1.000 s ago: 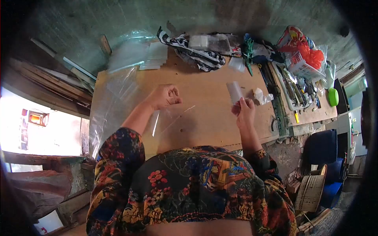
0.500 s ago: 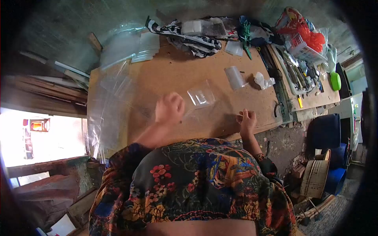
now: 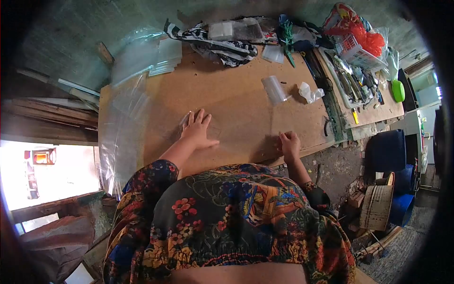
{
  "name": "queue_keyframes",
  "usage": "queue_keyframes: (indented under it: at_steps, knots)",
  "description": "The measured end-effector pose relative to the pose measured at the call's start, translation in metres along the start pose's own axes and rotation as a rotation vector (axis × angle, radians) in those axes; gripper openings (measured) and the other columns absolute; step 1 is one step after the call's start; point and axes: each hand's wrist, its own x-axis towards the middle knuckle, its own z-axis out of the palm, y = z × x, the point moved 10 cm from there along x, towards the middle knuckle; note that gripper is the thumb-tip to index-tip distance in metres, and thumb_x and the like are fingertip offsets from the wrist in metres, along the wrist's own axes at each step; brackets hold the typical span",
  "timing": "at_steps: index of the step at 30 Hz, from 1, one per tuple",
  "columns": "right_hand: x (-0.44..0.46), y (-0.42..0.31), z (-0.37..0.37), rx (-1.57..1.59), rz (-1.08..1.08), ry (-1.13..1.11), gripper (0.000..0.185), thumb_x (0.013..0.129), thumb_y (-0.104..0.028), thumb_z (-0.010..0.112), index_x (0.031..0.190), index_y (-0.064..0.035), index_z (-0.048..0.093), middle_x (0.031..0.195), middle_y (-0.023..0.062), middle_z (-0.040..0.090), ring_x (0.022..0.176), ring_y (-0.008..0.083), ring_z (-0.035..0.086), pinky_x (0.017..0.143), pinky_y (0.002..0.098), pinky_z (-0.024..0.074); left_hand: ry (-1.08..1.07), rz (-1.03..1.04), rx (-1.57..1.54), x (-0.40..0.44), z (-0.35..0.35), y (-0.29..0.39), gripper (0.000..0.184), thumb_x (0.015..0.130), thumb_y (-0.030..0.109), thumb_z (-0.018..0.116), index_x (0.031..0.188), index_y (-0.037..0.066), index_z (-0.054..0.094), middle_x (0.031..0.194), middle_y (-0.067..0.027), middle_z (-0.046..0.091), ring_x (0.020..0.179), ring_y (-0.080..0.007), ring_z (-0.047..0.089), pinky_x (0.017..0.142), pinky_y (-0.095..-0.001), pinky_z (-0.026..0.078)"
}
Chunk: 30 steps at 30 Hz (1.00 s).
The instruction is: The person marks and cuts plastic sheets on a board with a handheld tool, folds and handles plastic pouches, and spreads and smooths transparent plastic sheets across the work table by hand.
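Observation:
My left hand [image 3: 195,133] lies flat on the brown wooden board [image 3: 227,90], fingers spread. Beneath its fingertips is a small clear plastic piece [image 3: 186,119], mostly covered by the hand. Near the board's front edge, my right hand [image 3: 289,144] has thumb and fingers pinched together; whatever they may hold is too small to see. Beyond the right hand lie a clear plastic roll or sleeve [image 3: 274,90] and a crumpled white piece [image 3: 310,93].
Clear plastic sheets [image 3: 124,106] drape over the board's left side. More flat sheets [image 3: 166,56] are stacked at the back left. Black-and-white plastic [image 3: 227,53] lies along the back. At right stand a tray of tools [image 3: 352,85] and a white basket [image 3: 362,53] holding red bags.
The clear plastic piece from the middle of the board is now under my left hand, farther left. That hand went from blurred and curled to flat and spread. The right hand stays near its place.

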Motion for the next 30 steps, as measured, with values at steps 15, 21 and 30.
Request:
queue_keyframes:
  at_steps: [15, 21, 30]
  knots:
    - [-0.052, -0.074, 0.127, -1.132, -1.012, -0.358, 0.056, 0.079, -0.036, 0.054, 0.127, -0.0140, 0.037, 0.136, 0.0139, 0.025, 0.125, 0.0360, 0.022, 0.098, 0.0513, 0.0196, 0.356, -0.085, -0.014, -0.017, -0.008, -0.124, 0.056, 0.085, 0.040, 0.039, 0.135, 0.020, 0.024, 0.142, -0.0085, 0.014, 0.131, -0.0307, 0.010, 0.103, -0.0506, 0.012]
    - [-0.051, -0.062, 0.140, -1.166, -0.997, -0.310, 0.058, 0.080, -0.045, 0.048, 0.129, -0.0176, 0.035, 0.138, 0.0122, 0.021, 0.128, 0.0365, 0.015, 0.098, 0.0574, 0.0156, 0.348, -0.282, 0.148, -0.003, -0.026, -0.151, 0.051, 0.087, 0.042, 0.034, 0.134, 0.024, 0.026, 0.142, -0.0077, 0.014, 0.130, -0.0300, 0.013, 0.101, -0.0541, 0.012]
    - [-0.057, -0.069, 0.160, -1.124, -0.980, -0.293, 0.060, 0.079, -0.046, 0.048, 0.129, -0.0159, 0.035, 0.138, 0.0144, 0.021, 0.126, 0.0367, 0.018, 0.097, 0.0574, 0.0166, 0.300, -0.033, -0.032, -0.004, -0.017, -0.015, 0.056, 0.085, 0.038, 0.037, 0.133, 0.012, 0.026, 0.141, -0.0123, 0.014, 0.130, -0.0318, 0.010, 0.102, -0.0535, 0.009]
